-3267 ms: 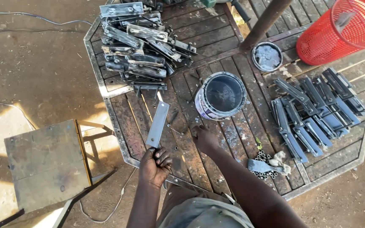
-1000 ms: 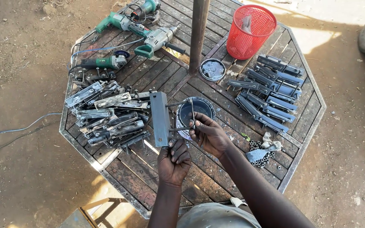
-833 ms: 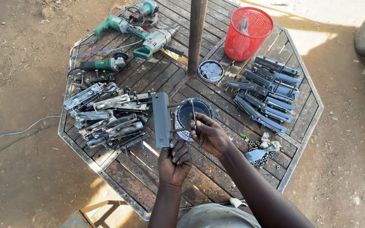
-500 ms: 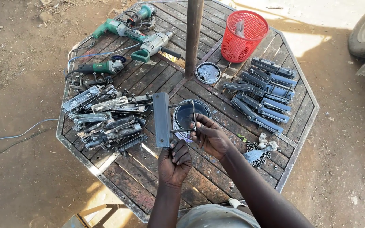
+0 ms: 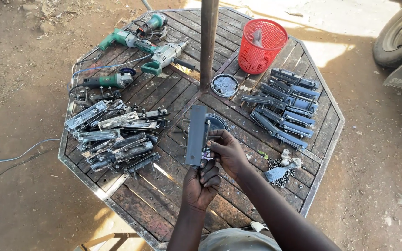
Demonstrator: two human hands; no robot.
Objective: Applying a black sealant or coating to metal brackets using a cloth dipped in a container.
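Two hands: both meet over the middle of the octagonal slatted table [image 5: 303, 195], near its central post [image 5: 209, 42]
Left hand [image 5: 200, 183]: fingers closed around the near end of a flat grey metal bar [image 5: 196, 135], holding it upright and end-on to the camera
Right hand [image 5: 226, 151]: fingertips pinched narrow against the right edge of that bar; whether a small part sits between them cannot be told
Paint tin [image 5: 217, 123]: round, dark inside, just behind the bar and mostly hidden by it; contents not visible
Shallow round tin [image 5: 224, 85]: far side, beside the post, holds a greyish mass of small pieces
Red basket [image 5: 262, 45]: far right of the post, mesh-walled, with one pale metal piece leaning inside
Left pile [image 5: 115, 137]: heaped silver-grey metal fittings on the left of the table
Right rows [image 5: 284, 104]: dark blue-grey fittings laid side by side
Nuts [image 5: 281, 173]: small loose heap near the right edge, by a crumpled scrap
Power tools [image 5: 136, 44]: green drills and a grinder at the far left
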